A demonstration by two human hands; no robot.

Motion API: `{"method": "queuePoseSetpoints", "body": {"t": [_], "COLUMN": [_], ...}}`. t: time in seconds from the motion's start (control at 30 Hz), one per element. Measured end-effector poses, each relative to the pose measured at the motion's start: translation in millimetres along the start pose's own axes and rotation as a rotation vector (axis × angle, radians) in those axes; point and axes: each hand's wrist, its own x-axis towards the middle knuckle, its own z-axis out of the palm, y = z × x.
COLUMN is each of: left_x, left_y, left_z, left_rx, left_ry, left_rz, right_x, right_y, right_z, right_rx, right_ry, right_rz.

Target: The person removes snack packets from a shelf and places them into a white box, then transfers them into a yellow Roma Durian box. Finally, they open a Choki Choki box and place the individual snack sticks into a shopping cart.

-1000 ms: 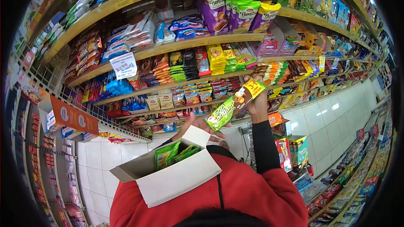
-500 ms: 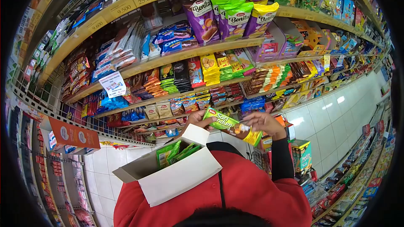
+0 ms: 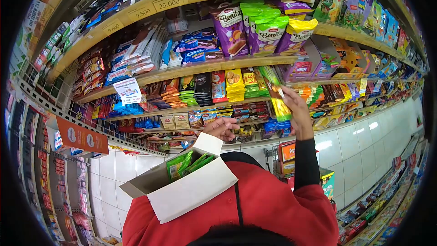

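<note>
My right hand point(image 3: 298, 111) is raised at the shelf front, gripping a green and yellow biscuit packet point(image 3: 279, 102). The packet stands nearly on end, its upper end close to the shelf row of green and yellow packs point(image 3: 249, 81). Just past the flap of an open white carton point(image 3: 193, 192), my left hand point(image 3: 221, 129) is held with fingers loosely apart and nothing in them. The carton leans against my red jacket, over my left arm, which it largely hides. Several green packets point(image 3: 185, 166) lie inside it.
Stacked shelves point(image 3: 191, 74) of snacks span the front, with upright Bonita bags point(image 3: 268, 34) on an upper level. A hanging price sign point(image 3: 128, 92) juts out at left, above an orange box point(image 3: 81, 137). Tiled floor point(image 3: 350, 146) and a basket of goods point(image 3: 286, 159) lie at right.
My right hand has lifted the packet up toward the shelf and turned it on end. My left hand has let go of it and stays near the carton. The view has shifted slightly.
</note>
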Motion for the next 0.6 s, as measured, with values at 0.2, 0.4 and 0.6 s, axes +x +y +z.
{"method": "queuePoseSetpoints", "body": {"t": [0.2, 0.4, 0.6], "left_x": [-2, -9, -14], "left_y": [5, 6, 3], "left_z": [0, -6, -8], "left_rx": [0.004, -0.015, -0.004], "left_ry": [-0.014, 0.005, 0.010], "left_rz": [-0.022, 0.019, 0.010], "right_x": [97, 123, 132], "right_y": [30, 50, 71], "right_z": [30, 34, 31], "right_rx": [-0.176, -0.435, -0.697], "right_ry": [0.060, 0.103, 0.214], "right_rz": [-0.057, -0.158, -0.161]}}
